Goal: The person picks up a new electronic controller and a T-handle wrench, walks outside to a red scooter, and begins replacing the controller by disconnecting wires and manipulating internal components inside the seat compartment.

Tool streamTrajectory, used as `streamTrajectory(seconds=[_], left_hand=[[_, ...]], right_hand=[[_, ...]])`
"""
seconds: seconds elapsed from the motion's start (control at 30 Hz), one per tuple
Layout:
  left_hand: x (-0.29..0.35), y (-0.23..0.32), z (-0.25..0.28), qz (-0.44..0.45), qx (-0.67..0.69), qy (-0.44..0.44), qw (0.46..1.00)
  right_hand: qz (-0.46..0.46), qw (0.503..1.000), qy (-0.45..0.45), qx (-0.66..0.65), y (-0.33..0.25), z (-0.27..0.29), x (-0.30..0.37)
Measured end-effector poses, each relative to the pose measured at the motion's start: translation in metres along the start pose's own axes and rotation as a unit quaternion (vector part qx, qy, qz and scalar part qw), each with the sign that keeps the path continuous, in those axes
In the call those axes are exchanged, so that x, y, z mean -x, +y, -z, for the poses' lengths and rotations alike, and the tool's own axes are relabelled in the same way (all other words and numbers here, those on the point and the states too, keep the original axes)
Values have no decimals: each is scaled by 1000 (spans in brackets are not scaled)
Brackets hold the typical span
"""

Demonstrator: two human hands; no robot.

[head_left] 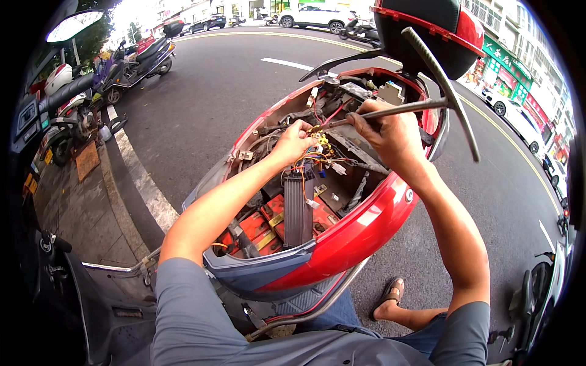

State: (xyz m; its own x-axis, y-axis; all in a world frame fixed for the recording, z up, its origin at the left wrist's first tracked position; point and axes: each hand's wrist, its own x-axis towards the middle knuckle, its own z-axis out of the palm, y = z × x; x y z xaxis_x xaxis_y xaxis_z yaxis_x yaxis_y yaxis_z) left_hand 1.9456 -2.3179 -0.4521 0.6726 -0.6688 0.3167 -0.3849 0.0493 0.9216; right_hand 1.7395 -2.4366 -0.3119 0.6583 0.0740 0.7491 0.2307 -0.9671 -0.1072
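Note:
A T-handle wrench (426, 105) slants across the open body of a red electric scooter (360, 222), its crossbar up at the right. My right hand (389, 133) is closed around the shaft. At the shaft's far end, my left hand (293, 146) pinches among yellow terminals and coloured wires (323, 145); what lies between its fingertips is hidden. Below the hands, a finned dark controller box (298, 210) stands tilted in the bay. Orange-red batteries (276, 213) with dark and yellow straps sit at the bottom. A loose white connector (338, 169) hangs right of the wires.
Behind the bay rises a red and black top box (427, 36) on the scooter's tail. The handlebar and mirror (74, 25) stand at the left. Further off are a parked scooter (143, 64), a white car (314, 17) across the road and a paved kerb (137, 177).

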Motion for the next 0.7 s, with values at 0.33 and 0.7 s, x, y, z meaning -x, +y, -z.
streamTrajectory(seconds=[0.33,0.7], left_hand=[[1,3,-4,-33,-70,14,997],[-17,-16,3,-97,-31,21,995]], right_hand=[[-183,982,50,-14,23,-8,1],[-202,894,21,-399,-7,44,0]])
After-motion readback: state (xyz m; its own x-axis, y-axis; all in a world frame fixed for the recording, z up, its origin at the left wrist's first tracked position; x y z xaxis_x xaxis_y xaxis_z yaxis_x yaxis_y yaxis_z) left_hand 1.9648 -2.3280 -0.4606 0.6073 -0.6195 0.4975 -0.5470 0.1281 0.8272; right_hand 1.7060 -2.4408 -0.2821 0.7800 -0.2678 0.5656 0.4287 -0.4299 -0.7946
